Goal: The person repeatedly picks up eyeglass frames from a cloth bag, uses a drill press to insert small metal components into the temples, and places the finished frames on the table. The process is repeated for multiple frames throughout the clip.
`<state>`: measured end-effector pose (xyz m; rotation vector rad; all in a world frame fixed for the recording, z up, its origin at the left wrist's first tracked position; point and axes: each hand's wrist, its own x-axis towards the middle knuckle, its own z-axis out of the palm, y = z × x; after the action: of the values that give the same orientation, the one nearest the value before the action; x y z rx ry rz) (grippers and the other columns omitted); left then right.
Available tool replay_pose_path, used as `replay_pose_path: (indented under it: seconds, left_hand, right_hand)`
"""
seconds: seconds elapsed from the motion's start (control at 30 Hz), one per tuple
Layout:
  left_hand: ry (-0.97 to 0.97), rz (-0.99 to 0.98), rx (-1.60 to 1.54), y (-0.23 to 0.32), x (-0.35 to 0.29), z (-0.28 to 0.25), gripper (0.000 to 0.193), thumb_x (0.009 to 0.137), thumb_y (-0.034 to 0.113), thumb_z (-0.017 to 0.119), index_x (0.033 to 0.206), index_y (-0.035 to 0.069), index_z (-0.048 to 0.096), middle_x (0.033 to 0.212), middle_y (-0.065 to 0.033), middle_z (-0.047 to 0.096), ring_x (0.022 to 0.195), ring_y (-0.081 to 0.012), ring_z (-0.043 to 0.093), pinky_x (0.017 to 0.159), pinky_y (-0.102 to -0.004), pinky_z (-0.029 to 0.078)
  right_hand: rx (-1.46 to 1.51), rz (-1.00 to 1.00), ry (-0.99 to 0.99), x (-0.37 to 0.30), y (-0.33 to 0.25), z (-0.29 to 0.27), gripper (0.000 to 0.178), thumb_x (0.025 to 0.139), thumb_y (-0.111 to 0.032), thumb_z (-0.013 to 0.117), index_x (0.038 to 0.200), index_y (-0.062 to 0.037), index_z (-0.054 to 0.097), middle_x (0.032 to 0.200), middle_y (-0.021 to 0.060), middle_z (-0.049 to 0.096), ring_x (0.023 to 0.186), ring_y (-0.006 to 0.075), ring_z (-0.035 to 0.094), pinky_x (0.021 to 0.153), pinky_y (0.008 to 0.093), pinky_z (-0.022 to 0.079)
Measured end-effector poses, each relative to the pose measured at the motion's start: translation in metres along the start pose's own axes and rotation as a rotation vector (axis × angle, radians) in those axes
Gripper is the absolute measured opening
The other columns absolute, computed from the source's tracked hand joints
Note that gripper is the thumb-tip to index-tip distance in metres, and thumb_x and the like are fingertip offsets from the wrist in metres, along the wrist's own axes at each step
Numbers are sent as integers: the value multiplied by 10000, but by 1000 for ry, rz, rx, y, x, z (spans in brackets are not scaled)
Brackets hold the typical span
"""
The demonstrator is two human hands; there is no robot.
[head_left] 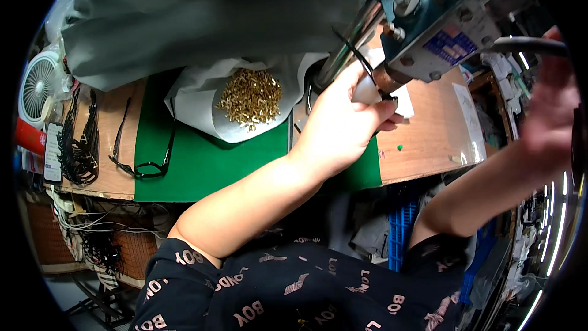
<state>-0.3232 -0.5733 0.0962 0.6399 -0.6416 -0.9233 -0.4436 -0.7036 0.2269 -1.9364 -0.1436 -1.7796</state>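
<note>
Blurred right hand (549,110) sits at the press lever (525,45), grip unclear; left hand (337,115) pinches a black cord (354,49) beneath the press ram (390,79), nearer the bench's (422,141) right edge. A mistimed lever pull could crush fingertips (387,109).

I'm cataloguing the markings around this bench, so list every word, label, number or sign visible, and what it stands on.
Wording isn't copied here; these are the places.
Black shirt: repeated pale pink capitals, large enough to read.
Blue-and-white label on the teal and grey machine: too blurred to read.
Phone, lit screen: too small to read.
Wooden tabletop, beside the green mat: tiny reddish mark, unreadable.
</note>
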Motion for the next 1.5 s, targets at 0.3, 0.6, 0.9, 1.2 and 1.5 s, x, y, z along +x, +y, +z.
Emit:
replay_pose_path:
  seconds: [0.3, 0.6, 0.9, 1.2, 1.5]
  left_hand:
    - [-45, -5, 12, 1, 0, -10, 300, 834, 43, 562, 1122, 8, 482, 1029, -74, 538, 841, -157, 609, 696, -222, 471]
    - [490, -49, -269, 53, -101, -129, 374, 957, 142, 381, 1300, -8, 366, 753, 16, 376, 512, -56, 317, 453, -179, 300]
    - [649, 368, 1550, 34, -131, -127, 500, 847, 150, 560, 1285, -34, 405, 1374, -143, 363, 1297, -271, 304, 1064, -383, 224]
    - [45, 110, 1817, -7, -115, -110, 413, 701, 185, 711, 1041, -6, 575, 1082, -173, 569, 1026, -334, 529, 892, -404, 417]
    - [39, 150, 1296, 5, -134, -98, 440, 717, 107, 707, 1120, 18, 555, 777, -68, 651, 742, -223, 636, 678, -308, 486]
  right_hand:
    - [447, -50, -99, -16, -37, 2, 222, 799, -324, 459, 772, -151, 321, 707, 38, 366, 689, 178, 382, 734, 341, 300]
    - [-146, 1226, -547, -217, 100, -7, 185, 775, -103, 680, 915, -11, 602, 821, 28, 615, 736, 84, 551, 688, 234, 459]
    - [-598, 974, -963, -217, 113, 22, 89, 736, -38, 626, 766, 2, 552, 703, 139, 575, 648, 274, 558, 627, 346, 461]
    - [-471, 775, -561, -240, 100, -22, 59, 763, -13, 601, 803, -5, 559, 736, 79, 575, 593, 175, 543, 568, 274, 450]
    - [-200, 730, -527, -227, -15, 46, 111, 793, -6, 606, 902, -27, 602, 760, 45, 580, 600, 94, 548, 544, 225, 444]
